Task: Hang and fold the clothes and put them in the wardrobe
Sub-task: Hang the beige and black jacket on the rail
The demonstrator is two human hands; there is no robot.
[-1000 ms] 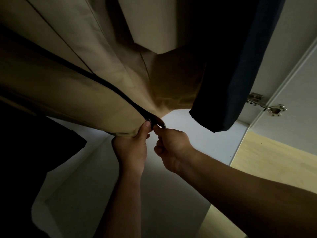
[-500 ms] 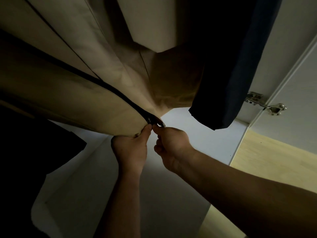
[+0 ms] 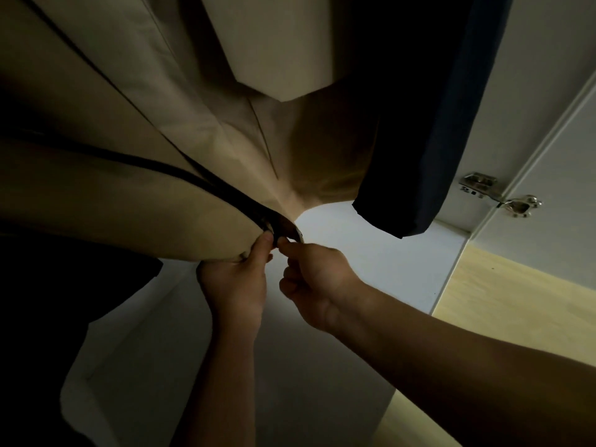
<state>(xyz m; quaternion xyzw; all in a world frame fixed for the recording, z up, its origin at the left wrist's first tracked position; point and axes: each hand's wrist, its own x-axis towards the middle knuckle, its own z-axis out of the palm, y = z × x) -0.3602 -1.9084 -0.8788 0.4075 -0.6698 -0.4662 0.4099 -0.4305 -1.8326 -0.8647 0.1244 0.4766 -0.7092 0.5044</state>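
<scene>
A tan hanging garment (image 3: 135, 201) with a dark zipper line (image 3: 206, 182) fills the upper left inside the wardrobe. My left hand (image 3: 235, 282) pinches its lower hem right beside the zipper's bottom end. My right hand (image 3: 316, 279) pinches the zipper's bottom end (image 3: 283, 230) from the right, thumb and finger closed on it. A dark navy garment (image 3: 429, 130) hangs to the right, apart from both hands.
The white wardrobe floor (image 3: 371, 259) lies below the clothes. A dark piece of clothing (image 3: 64, 298) lies at the left. The wardrobe side wall with a metal hinge (image 3: 500, 195) stands at the right, and light wooden flooring (image 3: 516, 311) shows outside.
Both hands stay at the zipper's bottom end. The garment's hem and my hands have shifted slightly upward in view; the grip looks the same.
</scene>
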